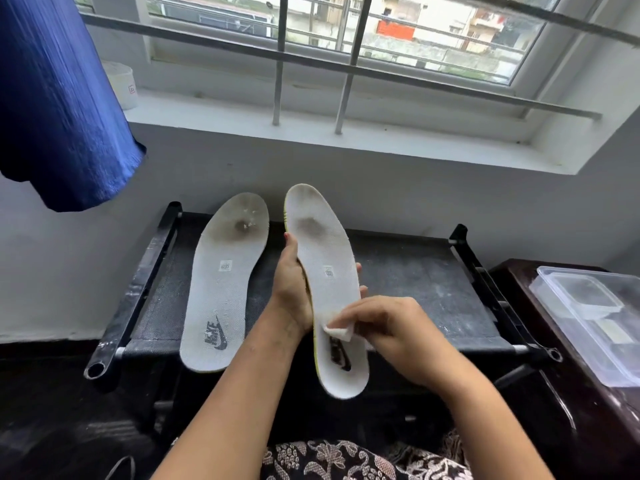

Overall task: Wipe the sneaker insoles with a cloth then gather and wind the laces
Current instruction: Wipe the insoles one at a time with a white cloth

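Two white sneaker insoles with grey dirt marks near the toe are in view. One insole [225, 282] lies flat on the black rack top [415, 278], logo toward me. My left hand [291, 285] holds the second insole [322, 265] up from beneath, tilted, its yellow-green edge showing. My right hand [388, 327] presses a small white cloth [341, 330] against that insole's heel area, just above its dark logo. No laces can be identified for certain.
A dark wooden table [554, 393] at right carries a clear plastic box [595, 323]. A blue cloth [59, 105] hangs at upper left. Behind the rack are a white wall, a sill and a barred window [346, 64]. Patterned fabric [346, 462] covers my lap.
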